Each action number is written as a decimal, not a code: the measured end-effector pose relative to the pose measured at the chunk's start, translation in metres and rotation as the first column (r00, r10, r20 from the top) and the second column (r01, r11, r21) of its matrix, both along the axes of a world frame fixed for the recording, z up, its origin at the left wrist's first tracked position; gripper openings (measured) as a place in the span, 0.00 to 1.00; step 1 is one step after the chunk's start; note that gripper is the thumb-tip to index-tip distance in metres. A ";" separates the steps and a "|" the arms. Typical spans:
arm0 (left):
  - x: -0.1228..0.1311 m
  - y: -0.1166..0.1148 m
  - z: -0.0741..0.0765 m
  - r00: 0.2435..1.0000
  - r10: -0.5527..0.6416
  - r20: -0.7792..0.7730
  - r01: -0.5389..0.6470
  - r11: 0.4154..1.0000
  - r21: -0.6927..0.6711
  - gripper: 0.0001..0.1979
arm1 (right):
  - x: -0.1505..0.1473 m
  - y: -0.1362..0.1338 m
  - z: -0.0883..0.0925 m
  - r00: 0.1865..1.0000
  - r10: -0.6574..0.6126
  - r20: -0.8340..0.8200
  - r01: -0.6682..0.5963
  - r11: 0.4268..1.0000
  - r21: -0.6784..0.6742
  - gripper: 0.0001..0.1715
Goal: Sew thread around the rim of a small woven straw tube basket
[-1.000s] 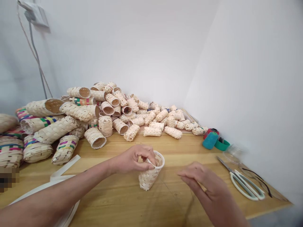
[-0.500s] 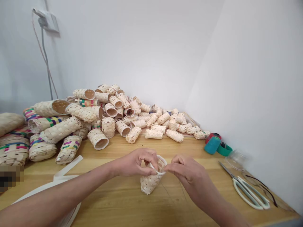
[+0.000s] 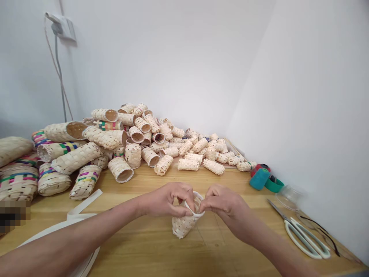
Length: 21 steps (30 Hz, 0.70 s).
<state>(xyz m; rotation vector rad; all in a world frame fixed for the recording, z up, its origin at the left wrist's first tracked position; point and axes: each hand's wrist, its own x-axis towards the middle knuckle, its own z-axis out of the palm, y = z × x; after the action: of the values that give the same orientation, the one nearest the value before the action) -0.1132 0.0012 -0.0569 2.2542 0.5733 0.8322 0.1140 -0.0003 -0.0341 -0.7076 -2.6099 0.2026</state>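
Note:
A small woven basket (image 3: 182,226) of pale strips stands tilted on the table, its open mouth edged with a white band (image 3: 199,214). My left hand (image 3: 173,200) pinches this rim on the left, thumb outside and fingers reaching into the mouth. At the rim's right side, the fingertips of my right hand (image 3: 223,202) are pressed together and touch the edge. Whatever they pinch is too small to make out. Faint thin lines, perhaps thread, run across the wood below the right hand.
A big heap of woven baskets (image 3: 132,154) lies along the wall on the wooden table (image 3: 150,254). To the right are scissors (image 3: 302,234), a teal thread spool (image 3: 259,179), a green ring (image 3: 274,185), a clear container (image 3: 288,197) and eyeglasses (image 3: 319,229). White strip (image 3: 85,202) lies left.
My right hand's fingers have shifted slightly at the rim, with the wrist lifted a little. My left hand keeps its pinch on the basket. The whole view has shifted slightly.

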 end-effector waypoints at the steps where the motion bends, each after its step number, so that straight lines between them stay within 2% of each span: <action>1: 0.000 0.000 0.000 1.000 -0.010 0.003 0.010 1.000 0.001 0.05 | 0.000 0.002 0.003 1.000 0.019 0.014 -0.018 1.000 -0.007 0.16; 6: -0.001 0.001 -0.002 0.999 -0.036 0.010 0.036 0.999 0.005 0.04 | -0.007 0.008 0.014 0.993 0.095 0.071 -0.092 0.995 -0.050 0.17; 9: 0.000 0.002 -0.002 1.000 -0.023 -0.006 0.023 0.999 0.022 0.04 | -0.012 0.010 0.014 0.988 0.142 0.059 -0.136 0.987 -0.087 0.16; 14: -0.001 0.004 -0.003 1.000 0.005 0.007 -0.005 1.000 0.005 0.06 | -0.013 0.012 0.010 0.987 0.162 0.022 -0.160 0.985 -0.058 0.17; 18: -0.002 0.005 -0.005 1.000 0.021 0.020 -0.020 0.999 -0.034 0.07 | -0.014 0.011 0.010 0.998 0.064 0.009 -0.063 0.998 -0.028 0.13; 21: -0.001 0.005 -0.006 0.999 0.036 0.019 -0.035 0.999 -0.036 0.07 | -0.016 0.004 0.007 0.997 -0.052 -0.063 0.048 0.996 -0.069 0.09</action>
<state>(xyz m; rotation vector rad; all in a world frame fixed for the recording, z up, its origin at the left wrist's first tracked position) -0.1145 0.0067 -0.0628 2.2076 0.6158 0.8537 0.0981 0.0033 -0.0272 -0.7752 -2.5308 0.2949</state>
